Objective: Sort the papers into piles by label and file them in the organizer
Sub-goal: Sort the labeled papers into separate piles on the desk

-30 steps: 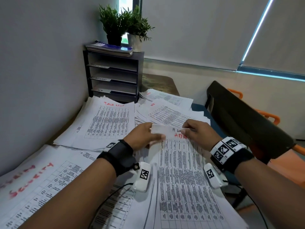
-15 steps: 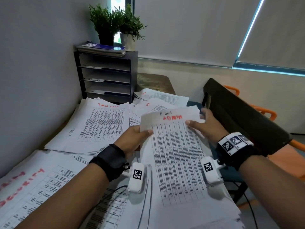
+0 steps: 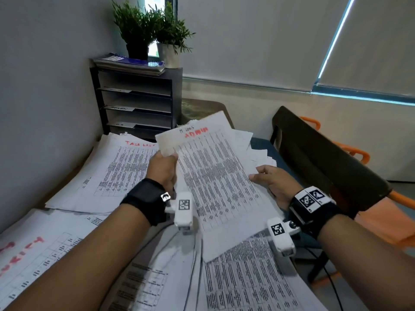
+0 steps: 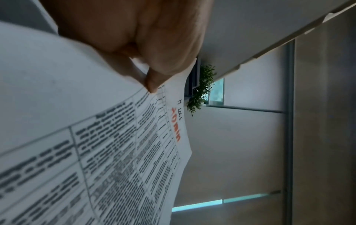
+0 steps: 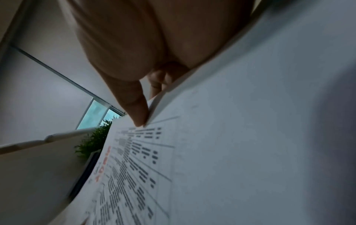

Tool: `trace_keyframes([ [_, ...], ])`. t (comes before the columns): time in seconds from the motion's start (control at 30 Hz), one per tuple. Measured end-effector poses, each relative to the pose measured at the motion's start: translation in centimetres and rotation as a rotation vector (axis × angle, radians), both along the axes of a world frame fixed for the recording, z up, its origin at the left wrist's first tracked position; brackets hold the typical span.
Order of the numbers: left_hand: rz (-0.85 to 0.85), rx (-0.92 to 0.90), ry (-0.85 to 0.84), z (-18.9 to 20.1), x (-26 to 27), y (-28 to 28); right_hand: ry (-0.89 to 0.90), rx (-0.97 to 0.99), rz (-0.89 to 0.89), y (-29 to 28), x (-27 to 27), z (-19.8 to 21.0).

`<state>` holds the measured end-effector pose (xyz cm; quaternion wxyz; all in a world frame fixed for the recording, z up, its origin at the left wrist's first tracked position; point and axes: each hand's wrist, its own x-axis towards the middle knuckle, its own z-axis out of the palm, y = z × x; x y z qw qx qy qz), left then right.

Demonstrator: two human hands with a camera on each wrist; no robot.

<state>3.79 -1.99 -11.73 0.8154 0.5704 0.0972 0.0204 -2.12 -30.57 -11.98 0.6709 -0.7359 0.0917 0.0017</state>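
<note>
Both hands hold a printed sheet marked ADMIN in red (image 3: 215, 176) up off the desk, tilted toward the organizer. My left hand (image 3: 165, 163) pinches its left edge near the top; the left wrist view shows thumb and finger tips (image 4: 152, 85) closed on the ADMIN sheet (image 4: 119, 152). My right hand (image 3: 267, 178) pinches the right edge, thumb (image 5: 138, 109) on the sheet's (image 5: 212, 152) printed face. The black organizer (image 3: 134, 102) stands against the wall at the back, its labelled shelves showing no papers. Piles lie below: one headed TASK LIST (image 3: 116, 171), one marked SECURITY (image 3: 33, 254).
Two potted plants (image 3: 152, 30) and a stack of booklets (image 3: 130, 63) sit on top of the organizer. More printed sheets (image 3: 247, 288) cover the desk near me. A dark chair back (image 3: 325, 158) stands to the right, orange chairs (image 3: 357, 151) behind it.
The ADMIN sheet has been lifted off the pile and raised toward the organizer. Both hands rose with it, and the right hand slid down its right edge.
</note>
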Motion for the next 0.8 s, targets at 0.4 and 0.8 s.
trace_keyframes([
  [0.4,0.176,-0.194,0.011,-1.5,7.3,-1.4,-0.013,0.099,-0.105,1.9,8.2,-2.6],
  [0.8,-0.118,-0.229,0.055,-4.7,9.4,-3.1,0.283,-1.427,-0.077,-3.1,26.4,2.5],
])
